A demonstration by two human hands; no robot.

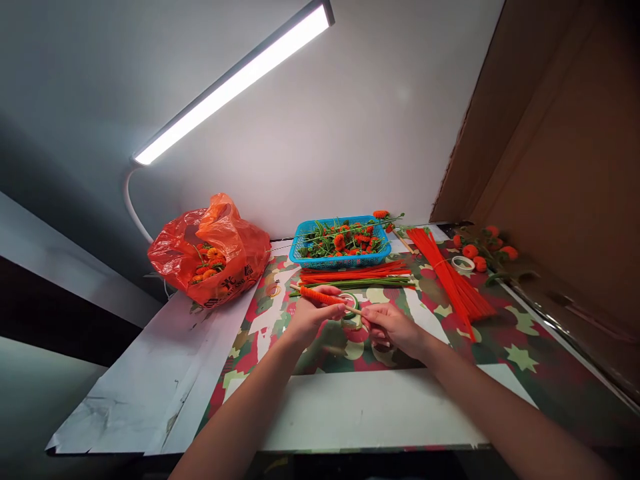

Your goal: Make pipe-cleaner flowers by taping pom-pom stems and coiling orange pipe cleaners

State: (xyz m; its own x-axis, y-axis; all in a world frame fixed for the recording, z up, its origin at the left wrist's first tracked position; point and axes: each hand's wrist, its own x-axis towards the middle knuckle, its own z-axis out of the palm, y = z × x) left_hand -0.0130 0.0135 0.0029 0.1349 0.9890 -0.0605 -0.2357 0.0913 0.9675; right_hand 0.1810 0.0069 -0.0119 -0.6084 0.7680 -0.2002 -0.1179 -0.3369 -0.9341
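Note:
Between my two hands is a thin wooden stick (pixel 354 311) with an orange-red pipe cleaner (pixel 315 295) wound round it in a tight coil. My left hand (pixel 307 320) is closed about the coiled part, thumb along its near side. The fingers of my right hand (pixel 395 325) pinch the bare right end of the stick. Just behind the stick a roll of green tape (pixel 357 304) lies on the patterned cloth, partly covered by my hands. Beyond it are red pipe cleaners (pixel 355 273) and green ones (pixel 375 283), laid side by side.
A blue basket (pixel 340 263) holds orange pipe-cleaner flowers with green stems. At left, a red plastic bag (pixel 240 233) contains more flowers. Another red bundle (pixel 450 280), a pale tape roll (pixel 463 265) and flowers (pixel 470 251) lie right, beside cardboard (pixel 550 133). A lamp (pixel 235 80) hangs above.

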